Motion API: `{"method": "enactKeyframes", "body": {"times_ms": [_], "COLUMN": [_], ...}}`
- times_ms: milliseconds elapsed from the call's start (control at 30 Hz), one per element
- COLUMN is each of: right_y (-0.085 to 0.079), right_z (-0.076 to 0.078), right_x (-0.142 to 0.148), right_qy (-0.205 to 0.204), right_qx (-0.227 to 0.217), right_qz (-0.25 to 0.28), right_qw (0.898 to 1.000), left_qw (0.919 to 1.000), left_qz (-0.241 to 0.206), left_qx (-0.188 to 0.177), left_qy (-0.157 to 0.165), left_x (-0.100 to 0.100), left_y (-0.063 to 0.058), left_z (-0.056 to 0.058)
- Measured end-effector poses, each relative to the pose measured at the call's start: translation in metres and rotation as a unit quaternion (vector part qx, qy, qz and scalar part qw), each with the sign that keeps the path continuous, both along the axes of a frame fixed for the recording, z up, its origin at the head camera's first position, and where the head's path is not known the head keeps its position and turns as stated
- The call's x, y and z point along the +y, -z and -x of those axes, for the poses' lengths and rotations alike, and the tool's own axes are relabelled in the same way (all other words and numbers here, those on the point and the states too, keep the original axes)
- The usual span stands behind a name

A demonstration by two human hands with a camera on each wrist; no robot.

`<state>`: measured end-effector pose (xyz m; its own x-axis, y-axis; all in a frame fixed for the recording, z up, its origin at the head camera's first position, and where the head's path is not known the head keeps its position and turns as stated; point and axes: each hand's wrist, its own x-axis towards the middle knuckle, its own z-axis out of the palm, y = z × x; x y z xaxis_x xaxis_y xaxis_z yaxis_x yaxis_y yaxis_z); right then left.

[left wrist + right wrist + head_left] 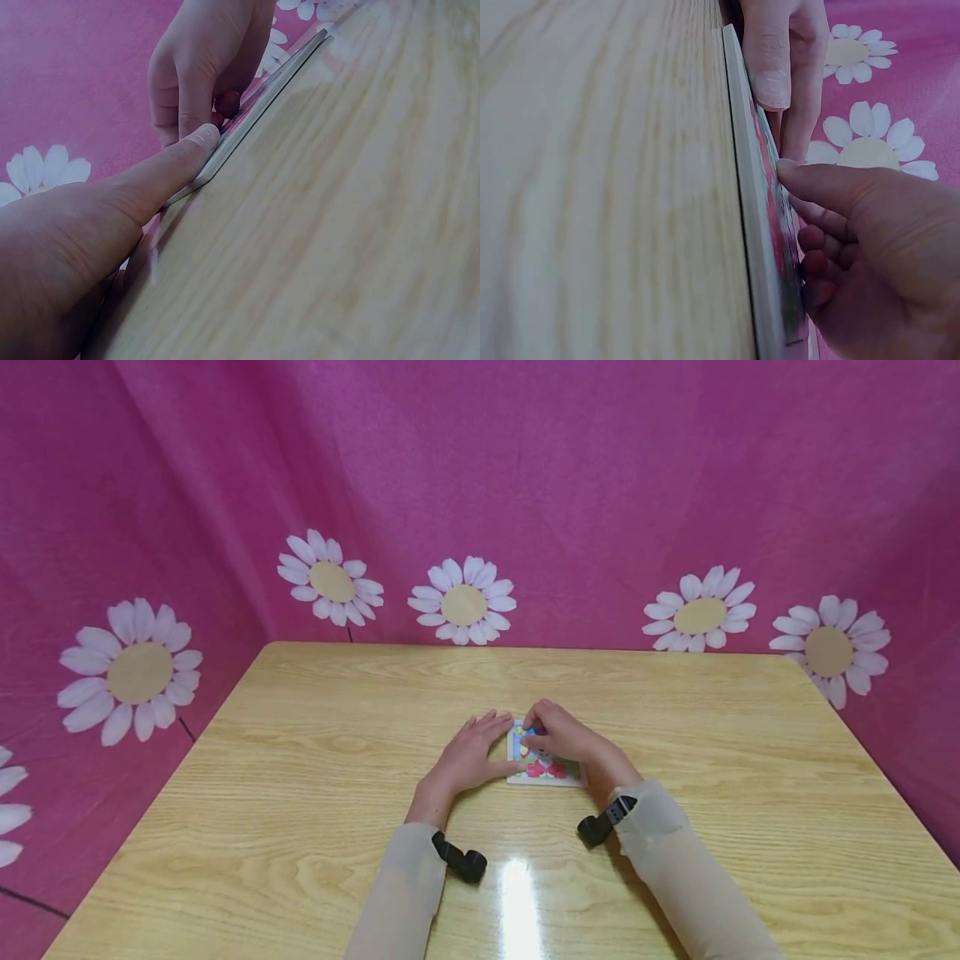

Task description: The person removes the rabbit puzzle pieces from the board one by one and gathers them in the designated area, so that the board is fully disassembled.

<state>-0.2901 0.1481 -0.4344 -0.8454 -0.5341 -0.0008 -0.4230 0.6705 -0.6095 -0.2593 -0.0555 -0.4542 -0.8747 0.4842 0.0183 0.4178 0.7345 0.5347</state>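
Observation:
A small flat picture board [546, 770] with a pale border and colourful print lies on the wooden table. My left hand [468, 756] steadies its left side, fingers extended by the far left corner and the thumb [180, 161] resting on the near edge. Over the upper left part of the picture is my right hand [564, 732], with thumb and forefinger brought close together at its surface. In the right wrist view the other fingers [821, 259] curl beside the board's face. Whether a small piece sits between the right fingertips cannot be made out.
The wooden table [300, 777] reaches back to a pink cloth [525, 485] printed with large white daisies, which also hangs at the left. Black straps with small cameras [468, 866] sit on both wrists over light sleeves. A bright reflection shines on the near tabletop.

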Motion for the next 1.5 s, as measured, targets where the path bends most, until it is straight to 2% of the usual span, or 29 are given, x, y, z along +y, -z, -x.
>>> {"method": "enactKeyframes", "body": {"times_ms": [133, 300, 633, 900, 1333, 1500], "right_y": [0.0007, -0.0004, -0.002, -0.0011, 0.0049, 0.0077], "right_z": [-0.0008, 0.001, 0.0041, 0.004, -0.0005, -0.0023], "right_x": [0.0008, 0.0001, 0.0, 0.0004, 0.0001, 0.0002], "right_qy": [0.013, 0.009, 0.001, -0.003, 0.007, 0.006], "right_qx": [0.011, 0.03, -0.023, -0.039, 0.006, 0.044], "right_qz": [-0.003, 0.0, -0.003, -0.004, 0.02, 0.028], "right_qw": [1.0, 1.0, 1.0, 0.999, 1.0, 0.999], "left_qw": [1.0, 1.0, 1.0, 0.9999, 0.9999, 0.9999], "left_qz": [0.005, 0.009, 0.007, 0.008, 0.008, 0.008], "left_qx": [0.0, -0.001, 0.001, -0.004, -0.006, -0.004], "left_qy": [-0.002, -0.002, 0.0, -0.009, -0.007, -0.005], "left_x": [0.0002, 0.0004, 0.0022, 0.0028, 0.0015, 0.0013], "left_y": [0.0002, 0.0001, 0.0, 0.0004, 0.0018, 0.0014], "left_z": [0.0002, 0.0003, -0.002, -0.0034, -0.0008, 0.0008]}}
